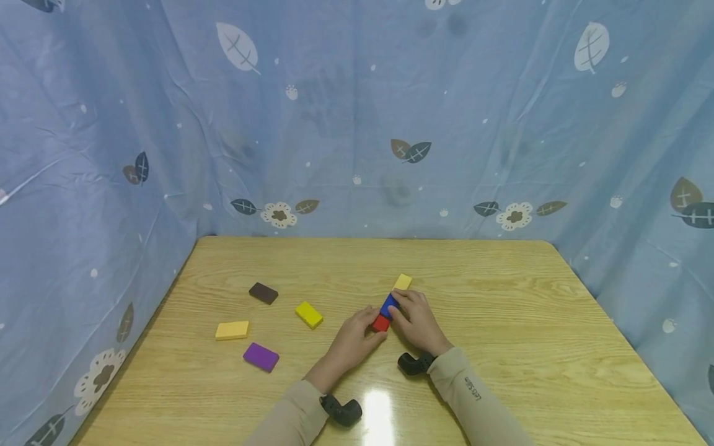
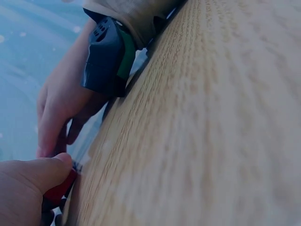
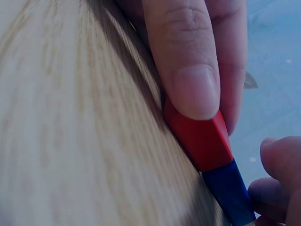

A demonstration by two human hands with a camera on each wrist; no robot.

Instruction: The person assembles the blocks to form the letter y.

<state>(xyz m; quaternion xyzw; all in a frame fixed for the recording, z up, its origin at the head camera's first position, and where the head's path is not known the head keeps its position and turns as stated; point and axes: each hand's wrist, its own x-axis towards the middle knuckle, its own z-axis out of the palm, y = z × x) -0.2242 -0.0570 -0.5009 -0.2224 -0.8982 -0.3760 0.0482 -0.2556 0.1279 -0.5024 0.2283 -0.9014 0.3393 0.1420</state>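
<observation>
A red block [image 1: 382,323], a blue block [image 1: 388,306] and a pale yellow block [image 1: 403,282] form a slanting end-to-end row on the table. My left hand [image 1: 352,337] holds the red block between thumb and fingers; its thumb [image 3: 195,89] lies against the block's near end in the right wrist view. At the blue block, my right hand [image 1: 419,322] pinches with thumb and forefinger, and the fingers partly cover where blue and yellow meet. In the right wrist view the red block [image 3: 202,141] touches the blue block [image 3: 229,193].
Left of my hands lie a bright yellow block [image 1: 309,314], a dark brown block [image 1: 263,293], a light orange block [image 1: 232,330] and a purple block [image 1: 261,357]. They rest apart on the wooden table [image 1: 502,291]. A blue patterned curtain [image 1: 346,124] surrounds the table's back and sides.
</observation>
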